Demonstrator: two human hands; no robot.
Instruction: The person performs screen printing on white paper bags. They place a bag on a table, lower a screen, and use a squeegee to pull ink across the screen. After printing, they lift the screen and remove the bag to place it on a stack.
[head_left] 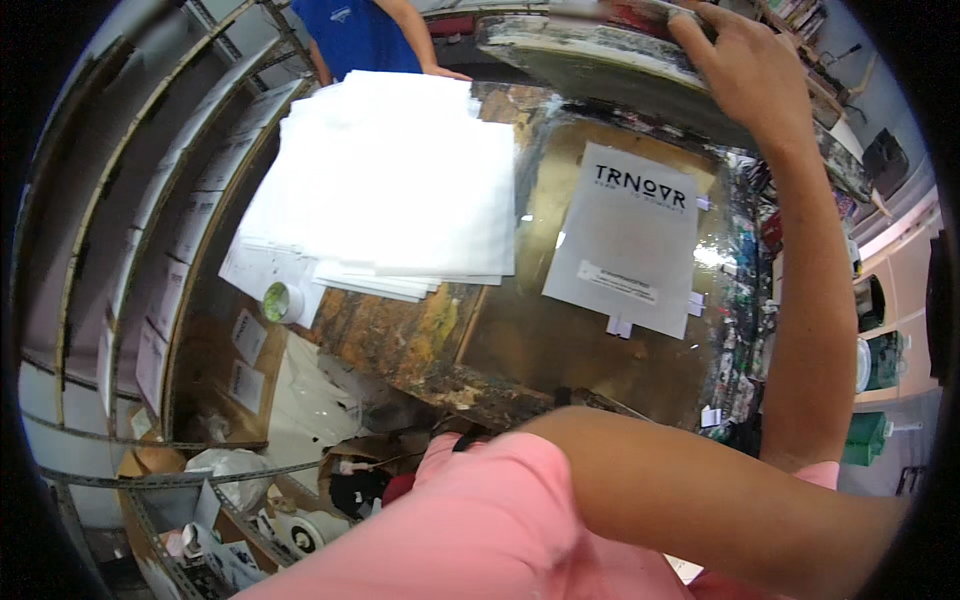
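Hand (R) [752, 72] part-closed, gripping edge of tilted-up frame [590, 45], w/ blk-printed wht sheet [630, 235] nearby.

Left arm [720, 490] cut off lower right — hand hidden, co-worker [355, 38] cropped at top, small print [640, 193] on sheet [622, 245] blurred

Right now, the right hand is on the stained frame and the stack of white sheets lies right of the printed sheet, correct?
No: the head view shows the white stack left of the printed sheet; the right hand is on the frame.
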